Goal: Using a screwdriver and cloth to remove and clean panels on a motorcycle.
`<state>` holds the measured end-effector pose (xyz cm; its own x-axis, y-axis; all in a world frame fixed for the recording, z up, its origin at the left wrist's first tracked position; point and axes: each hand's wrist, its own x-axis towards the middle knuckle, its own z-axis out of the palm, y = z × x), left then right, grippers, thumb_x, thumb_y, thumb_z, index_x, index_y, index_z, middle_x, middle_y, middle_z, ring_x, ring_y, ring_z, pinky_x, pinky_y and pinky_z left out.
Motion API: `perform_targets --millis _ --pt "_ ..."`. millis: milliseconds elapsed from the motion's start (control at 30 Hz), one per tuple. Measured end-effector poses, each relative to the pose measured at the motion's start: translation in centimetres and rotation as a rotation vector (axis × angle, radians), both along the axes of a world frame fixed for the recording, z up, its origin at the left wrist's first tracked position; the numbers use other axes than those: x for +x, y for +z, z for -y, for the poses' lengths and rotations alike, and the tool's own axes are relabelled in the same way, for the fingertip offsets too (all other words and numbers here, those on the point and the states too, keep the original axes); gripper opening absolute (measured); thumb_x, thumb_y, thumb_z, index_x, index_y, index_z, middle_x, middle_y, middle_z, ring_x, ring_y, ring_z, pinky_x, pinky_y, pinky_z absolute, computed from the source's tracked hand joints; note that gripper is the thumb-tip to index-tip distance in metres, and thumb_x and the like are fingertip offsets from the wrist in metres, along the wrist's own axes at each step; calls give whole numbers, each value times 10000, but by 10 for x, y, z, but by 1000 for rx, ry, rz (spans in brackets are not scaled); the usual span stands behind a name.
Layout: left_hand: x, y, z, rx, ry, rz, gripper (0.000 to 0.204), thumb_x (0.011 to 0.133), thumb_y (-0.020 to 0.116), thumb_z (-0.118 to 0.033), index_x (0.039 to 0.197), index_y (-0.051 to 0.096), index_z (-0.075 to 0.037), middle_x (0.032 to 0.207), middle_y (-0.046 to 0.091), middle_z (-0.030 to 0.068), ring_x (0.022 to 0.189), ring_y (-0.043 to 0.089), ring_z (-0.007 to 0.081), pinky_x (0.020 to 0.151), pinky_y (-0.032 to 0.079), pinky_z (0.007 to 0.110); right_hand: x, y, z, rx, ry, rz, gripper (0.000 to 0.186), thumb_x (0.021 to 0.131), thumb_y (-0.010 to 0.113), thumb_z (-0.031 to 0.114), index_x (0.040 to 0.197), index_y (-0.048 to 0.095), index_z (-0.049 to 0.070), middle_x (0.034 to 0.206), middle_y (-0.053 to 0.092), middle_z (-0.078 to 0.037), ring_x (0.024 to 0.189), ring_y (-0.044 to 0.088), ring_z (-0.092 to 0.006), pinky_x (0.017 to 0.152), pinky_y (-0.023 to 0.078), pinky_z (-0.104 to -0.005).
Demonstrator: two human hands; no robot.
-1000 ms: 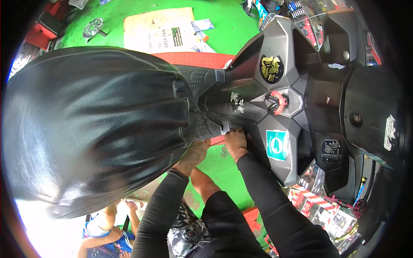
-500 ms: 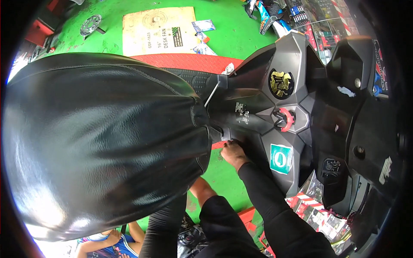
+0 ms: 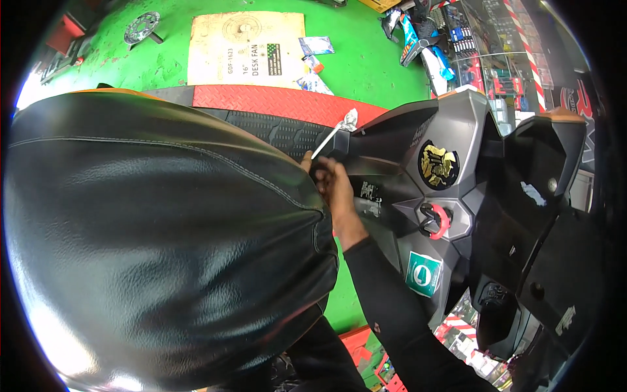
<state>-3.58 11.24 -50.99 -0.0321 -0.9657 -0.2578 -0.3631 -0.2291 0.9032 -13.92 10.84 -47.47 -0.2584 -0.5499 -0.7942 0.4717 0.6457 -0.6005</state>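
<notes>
The black stitched seat (image 3: 170,222) of a scooter fills the left half. At its front edge my right hand (image 3: 337,196) reaches over the floorboard area, fingers bent and slightly apart, with nothing visible in them. A thin pale metal rod (image 3: 326,140) slants up and right just beyond those fingers. Beside the rod's lower end one finger shows at the seat's edge; it may belong to my left hand, which is otherwise hidden behind the seat. Right of my hand is the dark grey front body panel (image 3: 392,166), with a red hook (image 3: 441,221) on it.
A red metal platform (image 3: 274,99) runs along the scooter's far side. Beyond it, on the green floor (image 3: 353,39), lie a flat cardboard sheet (image 3: 215,39) and small packets (image 3: 317,45). A round disc-shaped part (image 3: 142,27) stands at far left, and a stocked display case (image 3: 496,39) at far right.
My right hand has moved up and left, from the panel's near side to the seat's front edge by the rod. My left sleeve has gone from sight, and the view has shifted.
</notes>
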Motion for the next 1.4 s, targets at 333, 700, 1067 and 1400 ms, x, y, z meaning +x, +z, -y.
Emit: perform_targets --millis 333,700,1067,1400 --pt "-10 26 40 -48 -255 585 503 831 699 -243 1316 579 -185 1048 578 115 947 611 303 821 504 426 -27 -56 78 -163 -187 -120 367 1049 392 383 813 514 130 618 397 52 492 348 -94 483 305 -275" --pt "-22 3 70 -146 987 -1120 280 998 572 -222 1213 478 -69 1052 553 103 997 581 267 969 475 452 -31 -67 80 -355 -190 252 299 1049 431 385 975 548 120 774 450 19 580 356 -88 552 332 -255" --pt "-25 -15 110 -125 1010 -1530 356 976 397 -347 683 390 -145 528 355 -8 474 353 136 546 378 342 -46 -76 91 -289 -270 -48 426 1081 324 383 1332 491 83 958 524 13 594 359 -67 541 333 -244" --pt "-23 -20 117 -165 958 -1579 371 967 391 -373 687 412 -130 508 354 2 441 353 148 511 382 344 -47 -72 93 -319 -259 -9 401 1068 353 407 1268 528 108 898 527 34 569 328 -80 550 325 -245"
